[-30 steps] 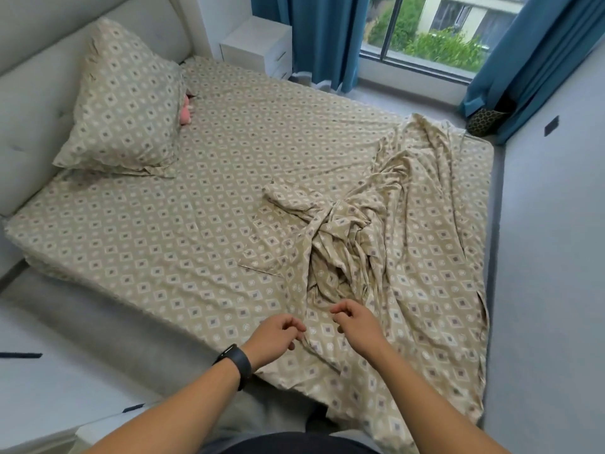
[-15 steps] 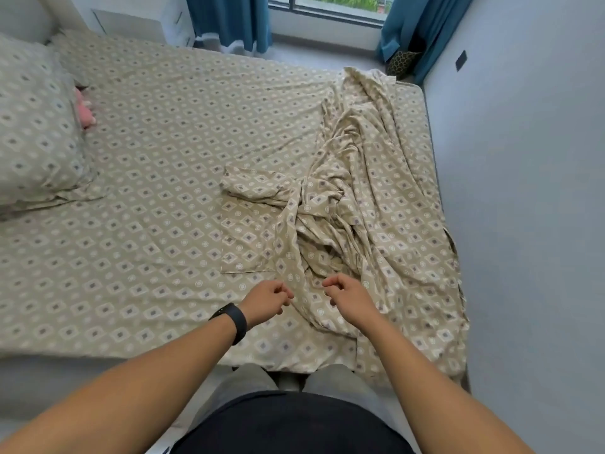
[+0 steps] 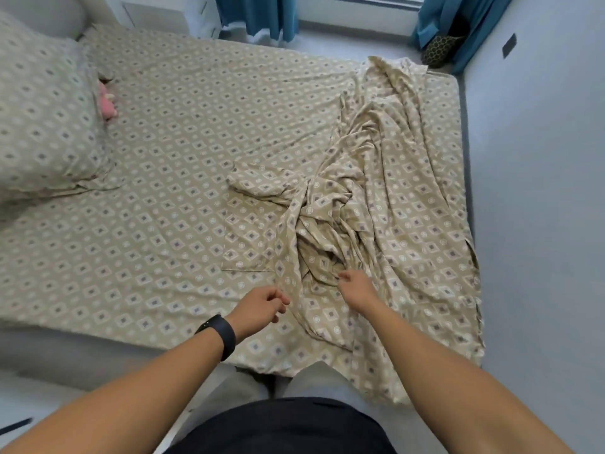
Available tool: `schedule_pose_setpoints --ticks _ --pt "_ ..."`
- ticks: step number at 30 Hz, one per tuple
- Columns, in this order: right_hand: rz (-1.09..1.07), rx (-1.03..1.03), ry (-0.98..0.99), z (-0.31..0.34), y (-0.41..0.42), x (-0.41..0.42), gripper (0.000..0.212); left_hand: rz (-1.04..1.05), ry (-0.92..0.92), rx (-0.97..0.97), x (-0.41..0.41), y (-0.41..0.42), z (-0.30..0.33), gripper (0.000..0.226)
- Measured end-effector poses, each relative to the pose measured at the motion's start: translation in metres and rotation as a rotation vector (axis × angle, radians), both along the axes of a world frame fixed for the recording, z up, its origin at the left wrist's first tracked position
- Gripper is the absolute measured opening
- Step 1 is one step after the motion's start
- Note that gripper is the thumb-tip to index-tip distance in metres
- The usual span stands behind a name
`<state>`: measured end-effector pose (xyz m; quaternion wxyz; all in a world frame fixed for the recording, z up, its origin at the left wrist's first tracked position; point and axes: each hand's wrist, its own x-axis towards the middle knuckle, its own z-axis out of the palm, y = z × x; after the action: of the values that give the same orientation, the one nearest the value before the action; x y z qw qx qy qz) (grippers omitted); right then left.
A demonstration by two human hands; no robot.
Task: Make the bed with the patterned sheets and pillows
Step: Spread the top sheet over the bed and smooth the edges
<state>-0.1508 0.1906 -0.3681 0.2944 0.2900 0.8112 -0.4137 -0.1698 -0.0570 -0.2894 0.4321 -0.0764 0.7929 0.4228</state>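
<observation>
Sheet (image 3: 386,198) lies bunched on the bed's right side, right hand (image 3: 355,285) at its folds with fingertips hidden so grip can't be told, left hand (image 3: 262,306) loosely curled holding nothing visible, pillow (image 3: 42,126) cut off at left edge.

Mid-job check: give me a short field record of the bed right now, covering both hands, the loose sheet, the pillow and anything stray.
left hand: loosely curled over the near edge of the bed, holding nothing that I can see
right hand: fingers at a fold of the loose sheet; grip unclear
loose sheet: bunched and twisted on the right half of the bed, not spread
fitted sheet: flat on the mattress, lightly wrinkled
pillow: at the head end, far left
pink item: beside the pillow, partly hidden
</observation>
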Motion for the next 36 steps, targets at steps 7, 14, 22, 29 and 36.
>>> schedule_pose_setpoints --ticks 7,14,22,29,36 --pt "0.521 0.253 -0.121 -0.076 0.039 -0.079 0.051 0.052 -0.053 -0.041 -0.024 0.08 -0.027 0.022" --pt "0.735 0.352 -0.225 -0.126 0.05 -0.126 0.048 0.126 -0.114 -0.063 -0.021 0.092 -0.048 0.023" --pt "0.74 0.238 -0.301 -0.138 0.041 -0.142 0.04 0.254 -0.181 -0.168 0.015 0.066 -0.07 0.021" --pt "0.223 -0.363 -0.206 -0.056 0.018 -0.079 0.022 0.227 -0.149 -0.123 0.015 0.071 -0.055 0.019" --pt "-0.13 -0.516 -0.017 0.03 0.009 0.005 0.036 0.152 0.06 0.01 0.024 0.077 -0.03 0.046"
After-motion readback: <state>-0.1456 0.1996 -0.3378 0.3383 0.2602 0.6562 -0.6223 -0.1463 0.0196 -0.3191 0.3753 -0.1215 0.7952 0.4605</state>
